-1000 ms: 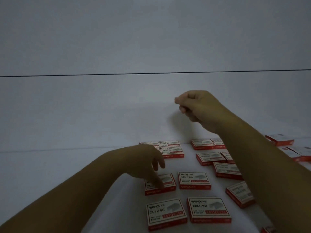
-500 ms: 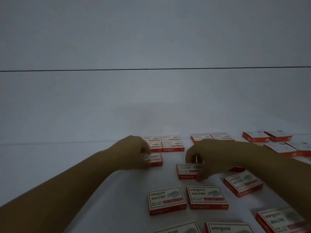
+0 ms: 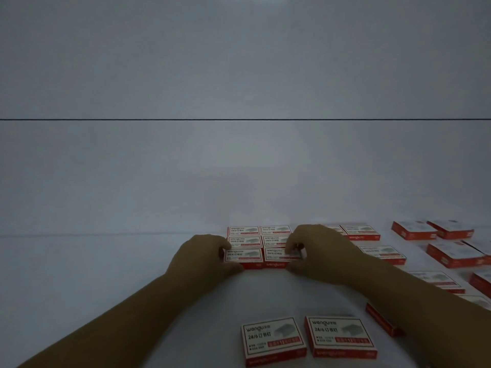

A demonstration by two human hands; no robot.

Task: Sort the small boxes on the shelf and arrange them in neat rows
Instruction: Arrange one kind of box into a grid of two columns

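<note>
Small red-and-white staple boxes lie flat on a white shelf (image 3: 106, 274). A tidy block of them sits against the back, two wide and three deep. My left hand (image 3: 202, 257) grips the left end of the nearest left box (image 3: 243, 257). My right hand (image 3: 318, 254) pinches the right end of the nearest right box (image 3: 279, 257). The two boxes lie side by side, touching, snug against the row behind (image 3: 259, 240). My fingertips are partly hidden behind the boxes.
Two loose boxes (image 3: 272, 339) (image 3: 340, 335) lie near the front. Several more are scattered at the right (image 3: 382, 253) (image 3: 454, 253), some under my right forearm. The white back wall (image 3: 239, 168) rises just behind the block. Bare shelf spreads to the left.
Both hands slid their boxes back toward the wall and inward. The two boxes now meet each other and form a third row of the block.
</note>
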